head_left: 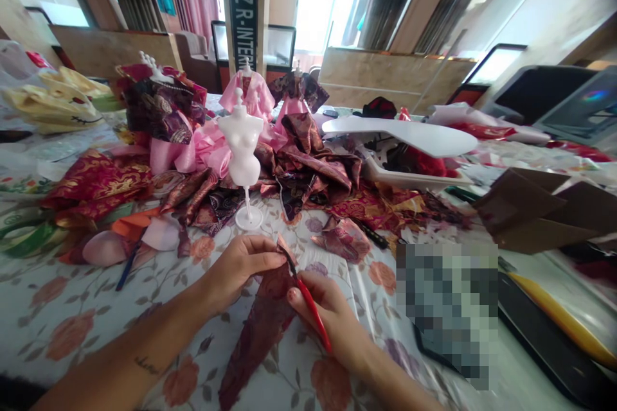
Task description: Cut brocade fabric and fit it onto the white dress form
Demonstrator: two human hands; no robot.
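Maroon brocade [258, 334] hangs pinched in my left hand [238, 266]; my right hand [328, 318] grips red-handled scissors [312, 311] at its edge. This snip needs the brocade held taut.

Your left hand [241, 266] and right hand [328, 314] make two; between them, one pair of red-handled scissors [311, 311] and one maroon brocade piece [263, 327]; beyond them, four doll dress forms [241, 141].

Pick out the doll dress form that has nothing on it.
It's the white torso form on the round base, standing in front of the others. The rest are dressed: the form in a pink robe and the form in dark brocade.
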